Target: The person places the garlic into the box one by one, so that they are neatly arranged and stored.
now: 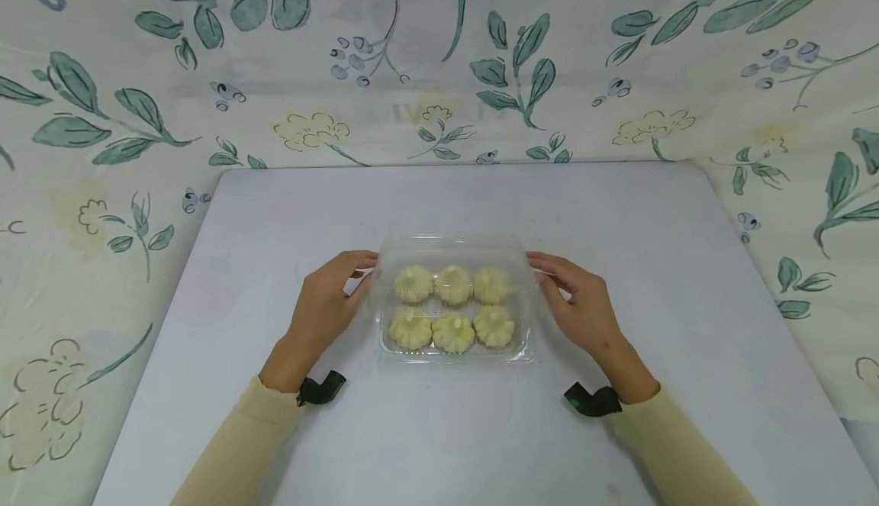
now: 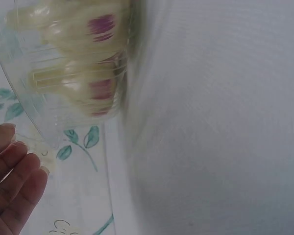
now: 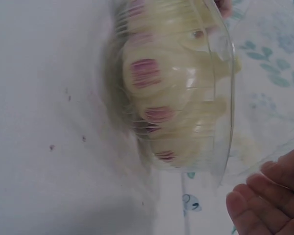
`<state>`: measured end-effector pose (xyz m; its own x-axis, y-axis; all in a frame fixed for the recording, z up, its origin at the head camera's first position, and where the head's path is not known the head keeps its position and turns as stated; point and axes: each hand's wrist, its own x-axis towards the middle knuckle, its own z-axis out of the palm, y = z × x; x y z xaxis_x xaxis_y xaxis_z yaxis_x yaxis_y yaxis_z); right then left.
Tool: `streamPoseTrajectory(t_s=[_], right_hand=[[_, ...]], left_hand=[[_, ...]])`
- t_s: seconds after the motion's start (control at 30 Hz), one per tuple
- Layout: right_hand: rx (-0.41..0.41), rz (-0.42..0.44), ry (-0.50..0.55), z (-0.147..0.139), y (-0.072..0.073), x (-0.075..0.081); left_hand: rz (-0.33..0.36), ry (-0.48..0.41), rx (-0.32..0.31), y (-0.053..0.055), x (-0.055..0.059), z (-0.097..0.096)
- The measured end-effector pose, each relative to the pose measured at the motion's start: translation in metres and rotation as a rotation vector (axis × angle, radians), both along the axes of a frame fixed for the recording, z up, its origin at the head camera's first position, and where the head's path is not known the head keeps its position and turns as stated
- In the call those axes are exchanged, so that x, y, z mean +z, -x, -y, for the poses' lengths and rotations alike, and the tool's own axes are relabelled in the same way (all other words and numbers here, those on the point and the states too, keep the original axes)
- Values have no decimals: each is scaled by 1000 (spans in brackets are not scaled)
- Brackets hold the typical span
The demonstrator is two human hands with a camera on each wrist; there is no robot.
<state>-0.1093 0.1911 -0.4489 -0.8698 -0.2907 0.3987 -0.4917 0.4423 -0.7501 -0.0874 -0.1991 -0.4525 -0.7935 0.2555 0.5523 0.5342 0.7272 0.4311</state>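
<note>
On the white table stands a clear plastic clamshell box [image 1: 453,357] with several pale garlic bulbs [image 1: 453,333] in two rows. Purple marks show on the bulbs' sides in both wrist views. The box's clear lid [image 1: 449,244] appears raised above the base. At its left edge, my left hand [image 1: 331,296] pinches the plastic between thumb and fingers. My right hand [image 1: 578,300] pinches the opposite edge in the same way. In the right wrist view, the fingertips [image 3: 264,188] meet a thin transparent sheet. Exact contact is hard to make out through the clear plastic.
A white tabletop [image 1: 453,430] surrounds the box. Behind and beside it hangs a floral cloth [image 1: 412,48]. Small dark specks [image 3: 52,147] lie on the table beside the box. Each wrist carries a black camera strap piece [image 1: 323,388].
</note>
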Motion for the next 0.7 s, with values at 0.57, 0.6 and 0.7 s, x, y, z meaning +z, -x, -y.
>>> streamPoseTrajectory(t_s=[0.57,0.6,0.7], right_hand=[[37,28,-125,-3,-15,-15],[41,49,-136,-3,-16,-15],[66,122,-163,-3,-20,-14]], left_hand=[[180,-28,-7,-21,-14,5],[204,-37,-7,-23,-15,4],[293,-68,-2,-30,-17,4]])
